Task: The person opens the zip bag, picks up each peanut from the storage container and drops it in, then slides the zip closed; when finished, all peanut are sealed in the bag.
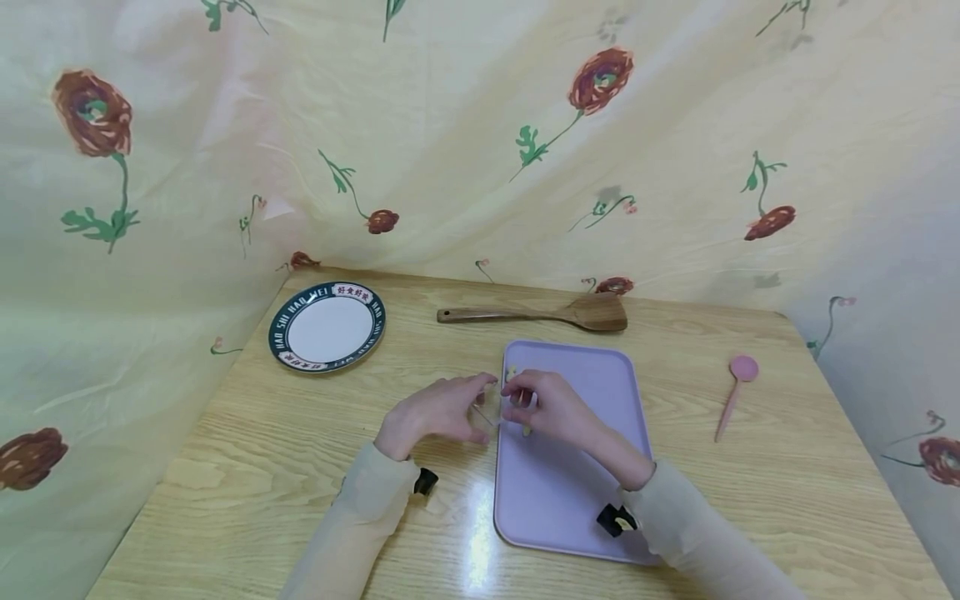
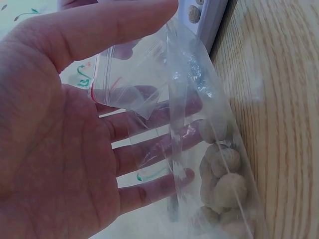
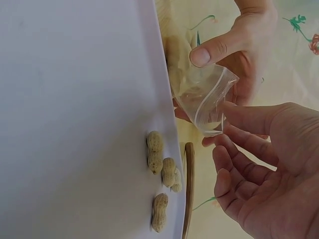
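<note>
A clear zip-lock bag (image 2: pixel 182 114) with several unshelled peanuts (image 2: pixel 219 179) at its bottom stands at the tray's left edge. My left hand (image 1: pixel 442 408) holds it from the left, thumb on one side and spread fingers behind the plastic. At the bag's zip end, my right hand (image 3: pixel 269 164) pinches a corner between thumb and forefinger, its other fingers curled loosely. Several peanuts (image 3: pixel 155 152) lie on the lilac tray (image 1: pixel 570 500) along its left side, partly hidden by the right hand in the head view.
Behind the tray lies a wooden spatula (image 1: pixel 525 314). A plate with a dark patterned rim (image 1: pixel 279 340) sits at the back left. To the tray's right is a pink spoon (image 1: pixel 735 392). Flowered cloth (image 1: pixel 465 125) hangs around the wooden table (image 1: pixel 247 467).
</note>
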The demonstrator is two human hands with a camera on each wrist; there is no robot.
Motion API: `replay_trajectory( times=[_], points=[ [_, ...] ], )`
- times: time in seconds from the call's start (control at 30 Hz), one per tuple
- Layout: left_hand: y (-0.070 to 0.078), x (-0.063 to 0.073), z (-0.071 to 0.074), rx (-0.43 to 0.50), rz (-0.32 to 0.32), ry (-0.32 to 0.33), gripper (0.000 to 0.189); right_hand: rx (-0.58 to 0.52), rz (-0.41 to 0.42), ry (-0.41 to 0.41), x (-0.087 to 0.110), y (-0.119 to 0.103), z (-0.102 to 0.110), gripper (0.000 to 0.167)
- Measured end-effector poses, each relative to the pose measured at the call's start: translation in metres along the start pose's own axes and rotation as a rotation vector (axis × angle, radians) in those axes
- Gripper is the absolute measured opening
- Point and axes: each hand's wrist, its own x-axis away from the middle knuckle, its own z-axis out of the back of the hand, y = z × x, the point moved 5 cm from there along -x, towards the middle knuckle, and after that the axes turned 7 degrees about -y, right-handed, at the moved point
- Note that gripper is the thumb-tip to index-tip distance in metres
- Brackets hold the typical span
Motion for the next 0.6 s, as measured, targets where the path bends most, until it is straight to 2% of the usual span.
replay_trajectory(
  times=[0.2,0.37,0.6],
  points=[
    [0.000,0.000,0.001,-0.004,-0.009,0.002,0.086,0.004,-0.004,0.016,0.001,0.007,0.003,0.020],
    [0.000,0.001,0.001,0.001,-0.004,0.003,0.085,0.007,-0.055,0.044,0.004,0.017,0.013,0.021],
    [0.000,0.001,0.000,0.014,-0.004,0.005,0.085,0.052,-0.127,0.125,0.012,0.041,0.028,0.018]
  ],
)
